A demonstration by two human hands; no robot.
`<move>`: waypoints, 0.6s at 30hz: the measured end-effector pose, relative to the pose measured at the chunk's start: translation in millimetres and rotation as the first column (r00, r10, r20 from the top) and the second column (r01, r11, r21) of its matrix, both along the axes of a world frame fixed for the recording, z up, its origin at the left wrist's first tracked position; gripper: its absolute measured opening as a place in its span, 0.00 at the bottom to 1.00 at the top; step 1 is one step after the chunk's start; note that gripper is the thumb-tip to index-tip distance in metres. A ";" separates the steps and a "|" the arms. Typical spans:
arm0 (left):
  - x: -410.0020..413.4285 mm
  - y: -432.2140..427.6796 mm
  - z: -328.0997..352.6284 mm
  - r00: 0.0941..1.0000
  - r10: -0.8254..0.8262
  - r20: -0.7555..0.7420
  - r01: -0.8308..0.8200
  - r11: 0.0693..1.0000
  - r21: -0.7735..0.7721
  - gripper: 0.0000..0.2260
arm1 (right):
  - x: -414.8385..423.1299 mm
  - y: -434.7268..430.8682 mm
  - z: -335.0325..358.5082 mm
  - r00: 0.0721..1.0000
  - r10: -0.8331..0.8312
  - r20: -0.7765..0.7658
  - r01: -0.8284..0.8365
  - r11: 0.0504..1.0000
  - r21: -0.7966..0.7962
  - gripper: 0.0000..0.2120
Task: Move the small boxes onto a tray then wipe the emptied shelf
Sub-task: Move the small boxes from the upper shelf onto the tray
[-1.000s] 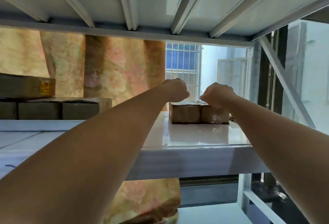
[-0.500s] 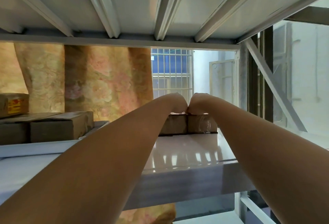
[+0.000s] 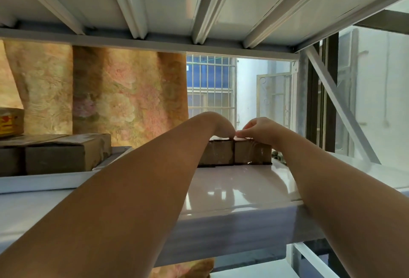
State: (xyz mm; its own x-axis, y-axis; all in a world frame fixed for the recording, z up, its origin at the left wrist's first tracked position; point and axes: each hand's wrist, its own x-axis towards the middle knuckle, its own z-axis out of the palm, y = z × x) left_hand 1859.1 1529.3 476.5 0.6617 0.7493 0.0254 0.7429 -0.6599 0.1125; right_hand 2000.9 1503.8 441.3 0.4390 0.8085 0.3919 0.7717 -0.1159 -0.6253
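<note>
Two small brown taped boxes stand side by side at the back of the glossy white shelf (image 3: 232, 189). My left hand (image 3: 218, 124) bends over the top of the left small box (image 3: 218, 152); its fingers curl down the far side, out of sight. My right hand (image 3: 257, 128) lies on the right small box (image 3: 252, 152), fingertips curled onto its top edge near the seam between the two boxes. Both forearms stretch across the shelf. No tray or cloth is in view.
Larger brown boxes (image 3: 64, 155) and a yellow-labelled box (image 3: 11, 121) sit on the shelf section to the left. The upper shelf's ribbed underside (image 3: 168, 1) hangs low overhead. A diagonal brace (image 3: 340, 111) crosses the right side. A floral curtain (image 3: 124, 94) and barred window (image 3: 210, 87) lie behind.
Both hands have settled lower onto the boxes' tops. The right hand's fingers have spread onto the right box, and the view has moved closer to the shelf.
</note>
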 end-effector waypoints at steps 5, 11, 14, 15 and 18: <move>-10.3 0.1 -1.3 0.996 0.068 0.057 -0.062 0.992 -0.108 0.24 | -2.1 -3.3 -0.4 0.999 0.039 -0.008 -0.039 0.999 0.019 0.17; -7.2 0.5 -1.2 0.995 0.095 0.032 -0.089 0.983 -0.159 0.25 | -3.2 -2.2 -2.9 0.998 -0.032 0.059 0.031 0.999 0.021 0.17; -6.1 2.5 -4.2 0.989 0.121 0.090 -0.103 0.978 -0.184 0.25 | -2.6 1.5 -2.9 0.995 -0.065 0.080 0.064 0.998 0.018 0.18; -6.8 2.5 -4.6 0.986 0.121 0.118 -0.095 0.975 -0.201 0.25 | -2.1 2.8 -2.9 0.994 -0.073 0.084 0.072 0.997 0.014 0.18; -9.9 4.5 -4.8 0.972 0.107 0.210 -0.065 0.978 -0.197 0.24 | 0.0 7.3 -3.6 0.989 -0.109 0.104 0.109 0.994 0.012 0.20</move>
State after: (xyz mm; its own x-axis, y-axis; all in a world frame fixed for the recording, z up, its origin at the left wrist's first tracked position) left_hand 1849.2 1533.8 471.6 0.5889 0.8081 0.0156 0.7393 -0.5464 0.3936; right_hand 2001.0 1511.0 437.7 0.4810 0.7556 0.4448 0.8155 -0.1993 -0.5434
